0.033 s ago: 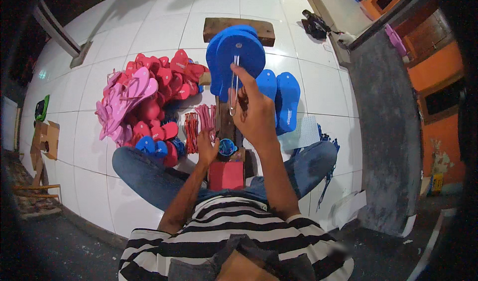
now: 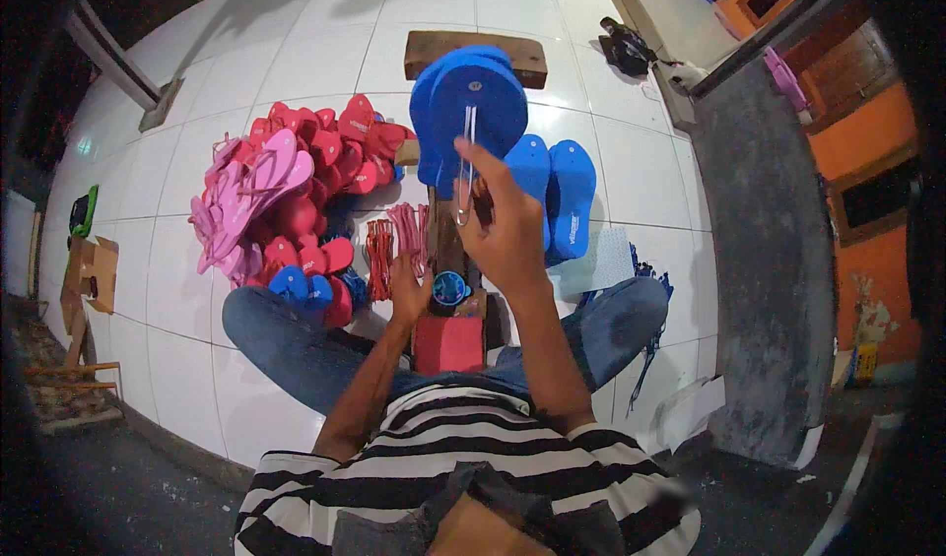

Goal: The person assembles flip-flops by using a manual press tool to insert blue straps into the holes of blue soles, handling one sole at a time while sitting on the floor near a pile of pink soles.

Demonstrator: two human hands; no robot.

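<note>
My right hand [image 2: 507, 226] is closed around a thin metal wire tool [image 2: 464, 196], bent into a long loop with two prongs pointing away from me. The prongs lie over the top sole of a stack of blue flip-flop soles [image 2: 471, 113], which rests on a wooden beam stand [image 2: 448, 206]. My left hand [image 2: 409, 290] is low at the left of the beam, thumb apart from the fingers. Its fingertips reach the near ends of the pink straps [image 2: 406, 229], beside the red straps [image 2: 378, 261]. Nothing shows in its grasp. A small blue-rimmed cup [image 2: 450, 288] stands close to that thumb.
Red flip-flops [image 2: 325, 152] and pink ones [image 2: 251, 196] form a pile at the left, with some blue soles [image 2: 289, 285] at its near edge. Right of the stack lie more blue soles [image 2: 570, 201]. A red block [image 2: 448, 344] sits between my legs; dark blue straps [image 2: 645, 265] lie by my right knee.
My left hand has shifted slightly forward and left, toward the straps. My right hand, the wire tool and the blue soles hold nearly the same place.
</note>
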